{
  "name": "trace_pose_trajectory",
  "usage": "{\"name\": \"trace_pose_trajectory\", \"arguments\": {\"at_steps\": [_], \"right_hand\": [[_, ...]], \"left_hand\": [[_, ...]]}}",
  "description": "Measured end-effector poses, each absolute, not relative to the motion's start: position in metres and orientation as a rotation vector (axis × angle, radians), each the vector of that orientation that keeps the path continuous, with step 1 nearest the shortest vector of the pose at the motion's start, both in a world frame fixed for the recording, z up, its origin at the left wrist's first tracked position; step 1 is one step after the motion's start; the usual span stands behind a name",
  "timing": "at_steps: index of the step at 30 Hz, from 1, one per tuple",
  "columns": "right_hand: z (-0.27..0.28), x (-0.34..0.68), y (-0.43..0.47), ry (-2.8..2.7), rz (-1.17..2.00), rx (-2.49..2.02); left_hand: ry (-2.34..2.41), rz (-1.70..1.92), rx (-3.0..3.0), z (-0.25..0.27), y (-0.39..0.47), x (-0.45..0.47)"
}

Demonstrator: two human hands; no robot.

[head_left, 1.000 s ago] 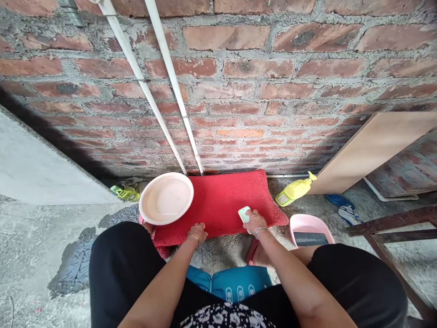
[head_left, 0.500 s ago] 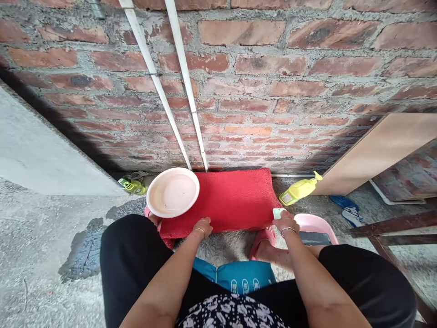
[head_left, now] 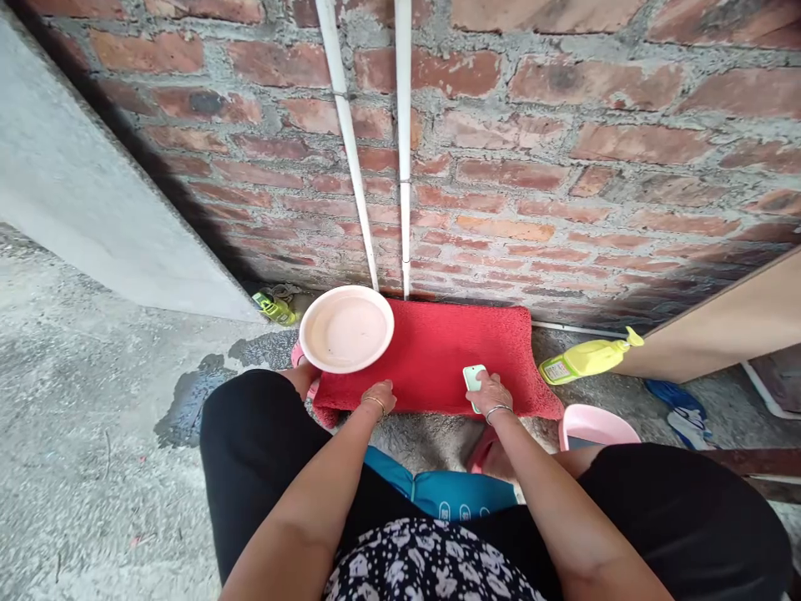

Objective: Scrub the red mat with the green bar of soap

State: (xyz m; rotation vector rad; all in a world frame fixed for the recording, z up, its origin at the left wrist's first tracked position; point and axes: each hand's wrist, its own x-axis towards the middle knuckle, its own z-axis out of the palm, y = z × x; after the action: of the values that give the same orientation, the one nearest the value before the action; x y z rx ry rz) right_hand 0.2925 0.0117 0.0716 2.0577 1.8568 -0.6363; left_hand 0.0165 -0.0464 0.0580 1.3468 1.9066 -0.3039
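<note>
Head view: at lower centre the right hand (head_left: 490, 392) is clamped on a small pale-green scrubbing block (head_left: 474, 377) pressed on the red pile mat (head_left: 438, 355). The left hand (head_left: 378, 397), fingers together, grips the mat's near edge. A pink round plastic basin (head_left: 346, 329) rests left.

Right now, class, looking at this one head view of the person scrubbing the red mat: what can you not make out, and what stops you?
- Pink tub: its contents, hidden behind the right knee.
- Yellow bottle: label print too small.
- Pale green block in the right hand: lower part covered by the fingers.
- Red mat: left corner under the pink basin.
- Blue seat: mostly behind the legs.
</note>
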Motion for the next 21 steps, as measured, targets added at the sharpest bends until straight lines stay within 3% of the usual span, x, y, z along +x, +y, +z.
{"name": "trace_pose_trajectory", "arguments": {"at_steps": [10,21], "right_hand": [[0.061,0.173,-0.02,2.004,-0.82,1.879],[0.046,0.094,-0.039,2.245,-0.738,1.58]], "left_hand": [[2.065,-0.21,1.085,0.053,-0.051,-0.035],[2.005,-0.195,1.09,0.044,-0.038,-0.04]]}}
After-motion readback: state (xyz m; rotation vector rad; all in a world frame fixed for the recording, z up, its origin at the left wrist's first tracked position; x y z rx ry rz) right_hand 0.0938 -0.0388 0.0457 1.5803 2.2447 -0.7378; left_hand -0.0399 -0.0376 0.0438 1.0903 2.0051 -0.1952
